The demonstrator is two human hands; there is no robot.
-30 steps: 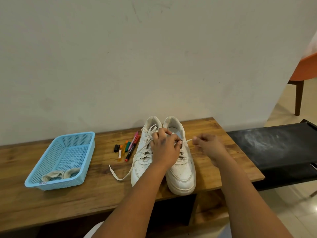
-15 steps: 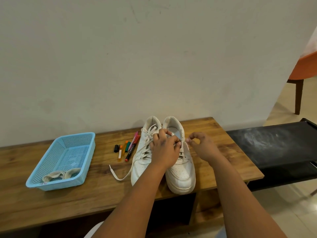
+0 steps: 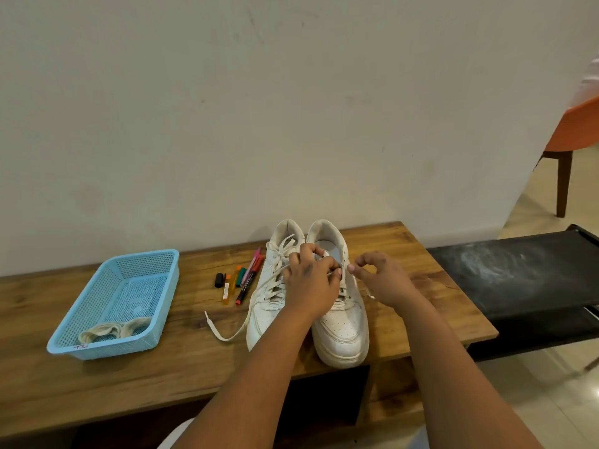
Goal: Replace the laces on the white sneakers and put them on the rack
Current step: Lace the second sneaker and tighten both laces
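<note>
Two white sneakers stand side by side on the wooden bench [image 3: 162,377], toes toward me. The left sneaker [image 3: 269,306] is laced, and one loose lace end [image 3: 223,332] trails left across the wood. Over the tongue of the right sneaker [image 3: 343,332], my left hand [image 3: 311,283] pinches a lace with curled fingers. My right hand [image 3: 382,280] sits just to the shoe's right, thumb and forefinger curled at the upper eyelets, and a lace end hangs below it. A black rack [image 3: 518,280] stands to the right of the bench.
A light blue plastic basket [image 3: 97,319] at the bench's left holds rolled off-white laces [image 3: 113,330]. Several markers [image 3: 241,278] lie left of the sneakers. A wall runs close behind the bench. An orange chair [image 3: 573,137] stands at the far right on the tiled floor.
My right hand has moved left from out beside the shoe back to its upper eyelets. My left hand has stayed over the tongue.
</note>
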